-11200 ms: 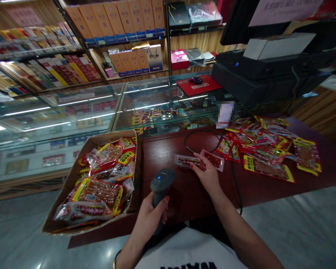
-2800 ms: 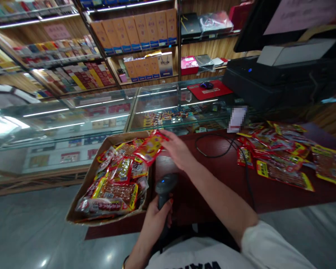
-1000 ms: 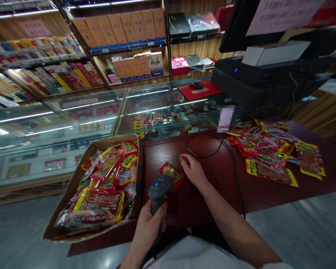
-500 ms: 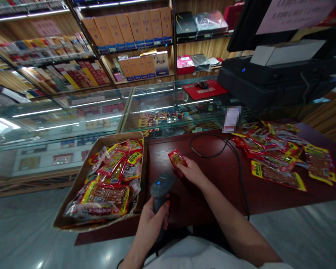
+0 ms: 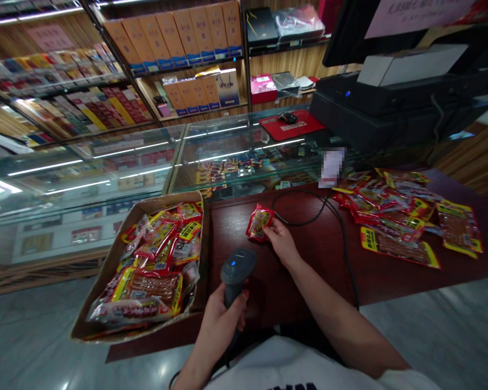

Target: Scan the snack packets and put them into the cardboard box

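A dark grey barcode scanner with a blue light is upright in my left hand, whose fingers wrap round its handle. My right hand pinches the right edge of a small red snack packet, held over the dark red table in front of the scanner. To the left, an open cardboard box holds several red and yellow snack packets. More such packets lie in a loose pile on the table at the right.
A black cable loops across the table to the right of my right hand. Beyond stands a glass display counter with a red mouse pad and a mouse. A monitor and a dark till are at the back right.
The packet in my right hand has turned so that its broad face shows more, and the hand has moved slightly right. My left hand still holds the scanner. The view has shifted a little.
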{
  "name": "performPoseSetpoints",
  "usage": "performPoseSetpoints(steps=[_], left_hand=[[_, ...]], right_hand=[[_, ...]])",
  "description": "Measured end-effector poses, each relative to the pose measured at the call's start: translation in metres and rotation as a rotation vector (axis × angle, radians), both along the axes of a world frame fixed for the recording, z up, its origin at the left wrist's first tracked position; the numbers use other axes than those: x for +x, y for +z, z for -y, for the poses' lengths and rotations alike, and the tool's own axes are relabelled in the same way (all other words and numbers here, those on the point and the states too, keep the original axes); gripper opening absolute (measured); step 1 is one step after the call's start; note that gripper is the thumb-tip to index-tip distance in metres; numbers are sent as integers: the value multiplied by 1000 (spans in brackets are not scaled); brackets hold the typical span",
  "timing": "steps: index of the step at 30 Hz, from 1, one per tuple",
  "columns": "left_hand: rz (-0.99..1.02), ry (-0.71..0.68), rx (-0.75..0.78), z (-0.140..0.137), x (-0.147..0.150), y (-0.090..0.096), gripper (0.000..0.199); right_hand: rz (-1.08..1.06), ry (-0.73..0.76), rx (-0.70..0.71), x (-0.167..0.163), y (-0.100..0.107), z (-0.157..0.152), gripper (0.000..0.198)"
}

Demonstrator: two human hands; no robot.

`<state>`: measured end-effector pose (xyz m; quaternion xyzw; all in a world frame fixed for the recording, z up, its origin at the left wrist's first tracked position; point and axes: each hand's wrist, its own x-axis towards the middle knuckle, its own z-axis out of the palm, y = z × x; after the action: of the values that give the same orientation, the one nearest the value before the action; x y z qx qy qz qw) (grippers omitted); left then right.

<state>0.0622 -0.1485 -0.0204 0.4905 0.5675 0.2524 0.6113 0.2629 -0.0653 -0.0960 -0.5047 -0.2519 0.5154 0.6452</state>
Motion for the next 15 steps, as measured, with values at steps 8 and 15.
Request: performPoseSetpoints(steps=[8, 15], left_hand=[[10, -15, 3, 2, -1, -1, 38], [-5, -14, 26, 3, -2, 1, 32]], right_hand=[[51, -10, -34, 2, -5, 0, 45], [36, -22, 27, 1, -4, 0, 42]])
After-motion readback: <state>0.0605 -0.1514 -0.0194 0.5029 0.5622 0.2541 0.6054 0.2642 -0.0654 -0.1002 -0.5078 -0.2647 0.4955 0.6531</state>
